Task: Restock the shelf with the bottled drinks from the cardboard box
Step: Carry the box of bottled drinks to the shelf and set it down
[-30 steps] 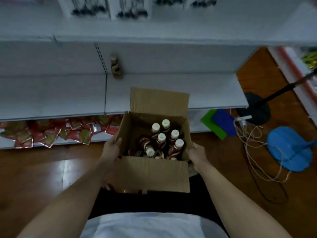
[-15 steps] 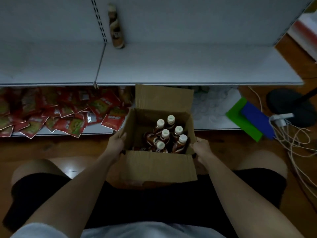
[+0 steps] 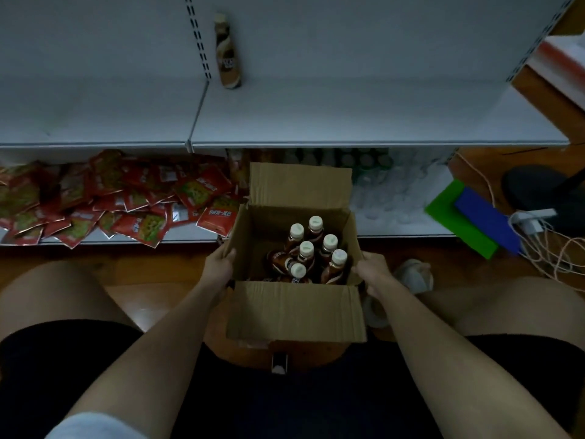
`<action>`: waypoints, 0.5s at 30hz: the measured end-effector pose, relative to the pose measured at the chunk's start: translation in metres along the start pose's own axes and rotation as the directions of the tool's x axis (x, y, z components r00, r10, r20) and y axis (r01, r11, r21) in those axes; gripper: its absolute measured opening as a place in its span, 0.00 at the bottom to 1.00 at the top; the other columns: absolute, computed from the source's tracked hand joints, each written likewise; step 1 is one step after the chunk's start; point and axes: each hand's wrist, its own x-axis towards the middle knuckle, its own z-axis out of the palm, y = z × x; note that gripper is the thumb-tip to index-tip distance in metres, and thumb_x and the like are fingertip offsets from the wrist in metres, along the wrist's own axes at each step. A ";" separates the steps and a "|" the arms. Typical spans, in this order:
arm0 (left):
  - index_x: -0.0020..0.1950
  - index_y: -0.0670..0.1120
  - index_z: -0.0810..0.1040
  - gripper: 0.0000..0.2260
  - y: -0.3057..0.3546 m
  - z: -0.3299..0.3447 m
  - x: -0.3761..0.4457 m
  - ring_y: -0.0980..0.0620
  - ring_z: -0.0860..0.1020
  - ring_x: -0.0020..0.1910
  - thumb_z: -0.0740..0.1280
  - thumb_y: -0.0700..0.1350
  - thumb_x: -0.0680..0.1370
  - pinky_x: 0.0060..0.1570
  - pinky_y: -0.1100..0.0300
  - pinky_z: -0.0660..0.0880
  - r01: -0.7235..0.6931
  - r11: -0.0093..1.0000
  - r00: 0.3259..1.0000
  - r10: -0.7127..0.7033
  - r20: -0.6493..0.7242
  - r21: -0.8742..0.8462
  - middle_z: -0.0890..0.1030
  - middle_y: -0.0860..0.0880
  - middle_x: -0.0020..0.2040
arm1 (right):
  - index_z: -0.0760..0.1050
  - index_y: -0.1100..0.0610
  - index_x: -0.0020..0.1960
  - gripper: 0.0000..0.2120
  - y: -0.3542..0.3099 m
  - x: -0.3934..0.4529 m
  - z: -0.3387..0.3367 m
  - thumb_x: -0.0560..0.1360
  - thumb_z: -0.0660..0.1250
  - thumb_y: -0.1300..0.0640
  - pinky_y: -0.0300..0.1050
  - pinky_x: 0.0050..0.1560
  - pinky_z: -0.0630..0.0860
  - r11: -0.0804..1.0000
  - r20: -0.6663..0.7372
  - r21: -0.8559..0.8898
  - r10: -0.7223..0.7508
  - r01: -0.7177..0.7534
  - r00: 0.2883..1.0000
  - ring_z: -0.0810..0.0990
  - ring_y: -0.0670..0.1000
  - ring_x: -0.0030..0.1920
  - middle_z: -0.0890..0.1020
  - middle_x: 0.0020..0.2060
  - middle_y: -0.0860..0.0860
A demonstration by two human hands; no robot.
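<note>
An open cardboard box (image 3: 296,313) sits low between my knees, its flaps up. Inside stand several brown bottled drinks (image 3: 306,252) with white caps, one leaning on its side. My left hand (image 3: 219,267) grips the box's left wall and my right hand (image 3: 375,274) grips its right wall. One brown bottle (image 3: 228,60) stands alone at the back of the white shelf (image 3: 348,122) above the box.
Red snack packets (image 3: 126,204) are heaped on the bottom shelf at left; clear and green bottles (image 3: 367,172) fill it at right. Green and blue boards (image 3: 468,213), a white cable tangle (image 3: 550,245) and a black stand base (image 3: 538,191) lie on the wooden floor at right.
I have squatted down with the box, so the shelves have risen in view and my knees appear at both sides. Both hands stay on the box's walls.
</note>
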 end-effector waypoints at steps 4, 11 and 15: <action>0.73 0.50 0.68 0.17 -0.026 0.010 0.022 0.41 0.76 0.62 0.54 0.42 0.84 0.61 0.41 0.74 0.018 1.000 0.999 -0.018 -0.039 -0.004 0.76 0.44 0.63 | 0.82 0.53 0.43 0.10 0.024 0.035 0.003 0.75 0.64 0.64 0.44 0.43 0.74 0.998 0.027 -0.023 0.053 -0.053 0.998 0.79 0.51 0.42 0.83 0.41 0.54; 0.71 0.51 0.69 0.16 -0.073 0.019 0.082 0.46 0.76 0.60 0.54 0.43 0.84 0.53 0.53 0.78 0.083 0.997 0.996 -0.083 -0.045 -0.005 0.78 0.50 0.55 | 0.80 0.51 0.42 0.13 0.055 0.103 0.026 0.77 0.62 0.65 0.46 0.46 0.75 0.986 -0.006 -0.007 0.167 -0.167 0.986 0.80 0.52 0.45 0.83 0.42 0.52; 0.71 0.47 0.68 0.16 -0.087 0.022 0.103 0.55 0.78 0.52 0.54 0.40 0.84 0.36 0.69 0.79 0.071 0.997 0.995 -0.070 -0.078 0.005 0.78 0.52 0.53 | 0.82 0.53 0.53 0.13 0.067 0.132 0.041 0.76 0.63 0.66 0.49 0.52 0.79 0.976 -0.016 0.034 0.216 -0.215 0.976 0.81 0.54 0.50 0.84 0.49 0.54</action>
